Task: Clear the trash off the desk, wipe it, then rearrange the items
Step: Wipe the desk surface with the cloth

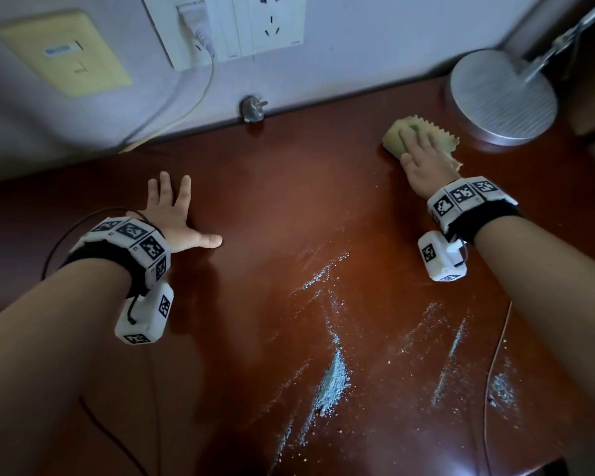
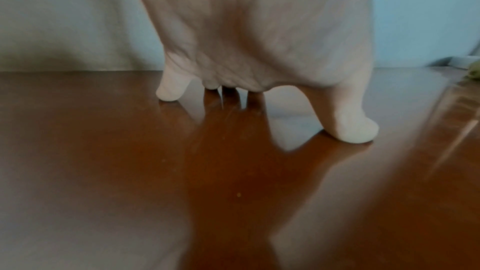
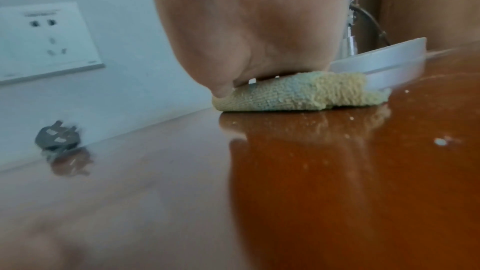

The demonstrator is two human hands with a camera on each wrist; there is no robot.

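A: Reddish-brown counter (image 1: pixel 261 187) met a pale wall; white powder (image 1: pixel 335 376) streaked its near side. Where was the cloth?

B: Yellow cloth (image 1: pixel 409 135) lay far right, just beside the lamp base (image 1: pixel 502 101), under the flat, pressing right hand (image 1: pixel 423 159).

A: And the left hand (image 1: pixel 172 214)?

B: Spread flat, fingers splayed, on bare wood. A loose plug (image 1: pixel 253 108) sat at the wall.

Folded yellow-green cloth (image 1: pixel 413 136) lies flat at the far right of the glossy reddish-brown desk (image 1: pixel 289 207), pale powder (image 1: pixel 335 376) streaked nearer.
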